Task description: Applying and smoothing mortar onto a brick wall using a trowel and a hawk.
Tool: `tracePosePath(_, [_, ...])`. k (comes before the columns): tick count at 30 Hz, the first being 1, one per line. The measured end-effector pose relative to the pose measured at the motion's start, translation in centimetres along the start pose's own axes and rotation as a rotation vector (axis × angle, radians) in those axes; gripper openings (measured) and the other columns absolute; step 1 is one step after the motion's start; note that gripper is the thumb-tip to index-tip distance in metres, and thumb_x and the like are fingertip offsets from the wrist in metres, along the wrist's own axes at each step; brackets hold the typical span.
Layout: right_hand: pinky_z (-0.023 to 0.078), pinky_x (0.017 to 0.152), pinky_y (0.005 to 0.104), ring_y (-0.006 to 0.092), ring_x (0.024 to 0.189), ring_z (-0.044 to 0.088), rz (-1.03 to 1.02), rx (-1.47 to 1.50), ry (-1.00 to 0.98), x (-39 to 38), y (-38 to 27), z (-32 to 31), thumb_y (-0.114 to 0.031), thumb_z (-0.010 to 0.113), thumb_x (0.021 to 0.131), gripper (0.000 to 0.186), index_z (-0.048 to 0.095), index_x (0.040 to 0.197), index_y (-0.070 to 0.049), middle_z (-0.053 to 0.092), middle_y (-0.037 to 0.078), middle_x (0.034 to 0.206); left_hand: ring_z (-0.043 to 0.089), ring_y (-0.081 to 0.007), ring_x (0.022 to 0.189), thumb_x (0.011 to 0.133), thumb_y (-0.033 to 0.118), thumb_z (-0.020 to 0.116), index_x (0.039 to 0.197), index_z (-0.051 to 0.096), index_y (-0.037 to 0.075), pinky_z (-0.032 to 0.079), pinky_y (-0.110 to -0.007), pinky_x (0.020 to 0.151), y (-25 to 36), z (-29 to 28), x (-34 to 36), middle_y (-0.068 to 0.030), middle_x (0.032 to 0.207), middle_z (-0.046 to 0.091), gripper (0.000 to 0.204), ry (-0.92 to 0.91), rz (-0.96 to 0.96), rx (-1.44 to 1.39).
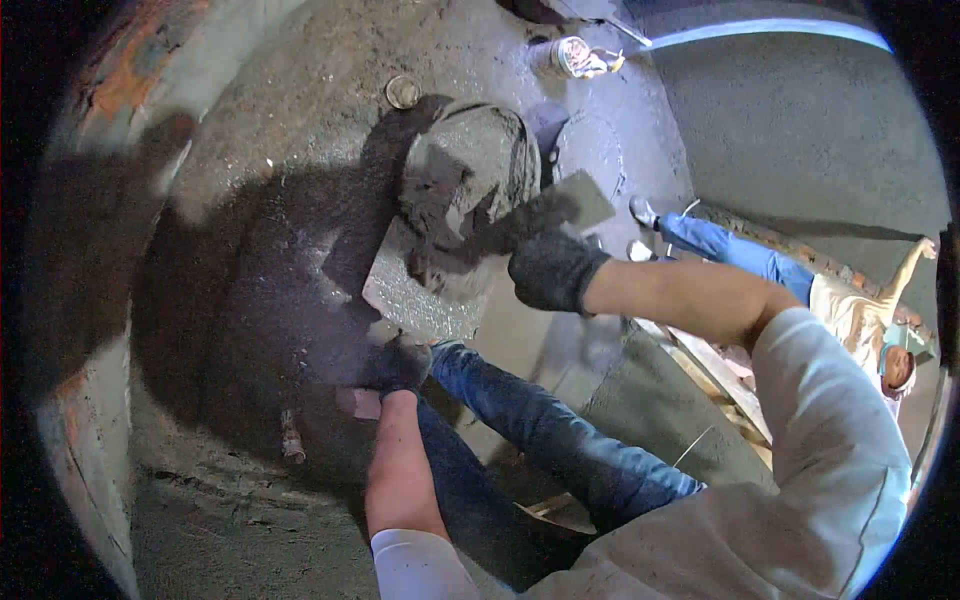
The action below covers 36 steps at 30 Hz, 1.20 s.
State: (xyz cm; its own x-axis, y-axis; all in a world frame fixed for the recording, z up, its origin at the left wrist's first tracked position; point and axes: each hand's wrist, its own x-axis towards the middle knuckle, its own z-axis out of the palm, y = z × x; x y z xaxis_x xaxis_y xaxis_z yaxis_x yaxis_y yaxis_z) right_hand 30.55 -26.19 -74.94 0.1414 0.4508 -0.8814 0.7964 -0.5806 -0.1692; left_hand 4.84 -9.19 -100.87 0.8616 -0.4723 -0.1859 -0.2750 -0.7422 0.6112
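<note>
My right hand (555,272), in a dark glove, is closed around a plastering trowel whose flat, mortar-smeared blade (588,197) points up and right. To its left stands a round tub (410,160) of grey mortar. A flat square hawk (400,292), wet and shiny with a heap of mortar (450,265) on its far part, overlaps the tub's near side. My left hand (400,362), also gloved, is closed at the hawk's near edge; the handle is hidden.
A tin can (403,92) lies beyond the tub. Farther back is a littered bucket (565,57). Another round container (590,150) stands right of the tub. A person (850,310) in blue trousers is at the right, near wooden planks (720,390). A rough wall (100,330) borders the left.
</note>
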Motion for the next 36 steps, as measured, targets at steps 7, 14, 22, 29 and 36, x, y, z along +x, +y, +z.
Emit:
tracePosePath(7, [0.05, 0.076, 0.047, 0.0393, 0.085, 0.062, 0.364, 0.216, 0.403, 2.9, 7.7, 0.5, -0.024, 0.066, 0.069, 0.045, 0.06, 0.11, -0.005, 0.06, 0.027, 0.099, 0.06, -0.0278, 0.076, 0.077, 0.023, 0.053, 0.07, 0.061, 0.017, 0.044, -0.04, 0.079, -3.6, -0.1, -0.6, -0.0073, 0.075, 0.063, 0.012, -0.258, -0.21, -0.237])
tracePosePath(14, [0.049, 0.077, 0.0485, 0.0382, 0.08, 0.063, 0.414, 0.338, 0.166, 9.0, 5.2, 3.9, -0.023, 0.062, 0.068, 0.024, 0.068, 0.077, -0.002, 0.063, 0.025, 0.073, 0.056, -0.0269, 0.062, 0.074, 0.022, 0.053, 0.058, 0.053, 0.016, 0.043, -0.041, 0.074, -3.9, 1.8, 0.6, -0.0073, 0.061, 0.057, 0.017, 0.148, 0.011, -0.33])
tracePosePath(22, [0.049, 0.062, 0.0435, 0.0364, 0.066, 0.06, 0.168, 0.212, 0.241, 0.7, -5.2, 1.2, -0.018, 0.057, 0.068, 0.018, 0.062, 0.062, -0.002, 0.06, 0.02, 0.067, 0.059, -0.0321, 0.068, 0.075, 0.028, 0.054, 0.068, 0.06, 0.012, 0.046, -0.043, 0.071, -4.3, 1.3, -2.3, -0.012, 0.071, 0.061, 0.018, -0.088, -0.26, -0.308])
tracePosePath(29, [0.047, 0.056, 0.0443, 0.034, 0.061, 0.059, 0.576, 0.63, 0.409, -16.9, -11.7, -6.7, -0.028, 0.06, 0.078, 0.029, 0.061, 0.082, 0.001, 0.06, 0.018, 0.07, 0.061, -0.0347, 0.075, 0.077, 0.031, 0.051, 0.076, 0.065, 0.01, 0.047, -0.047, 0.07, 1.2, -16.6, -4.7, -0.0155, 0.079, 0.064, 0.026, 0.021, -0.186, -0.092])
tracePosePath(36, [0.043, 0.042, 0.0345, 0.0174, 0.055, 0.059, 0.436, 1.04, 0.764, -23.6, -15.3, -6.5, -0.016, 0.056, 0.077, 0.009, 0.057, 0.068, -0.013, 0.057, 0.007, 0.061, 0.06, -0.0309, 0.07, 0.08, 0.023, 0.05, 0.075, 0.064, 0.012, 0.047, -0.045, 0.064, 12.4, -34.3, -6.0, -0.0123, 0.073, 0.062, 0.019, 0.23, 0.009, 0.065])
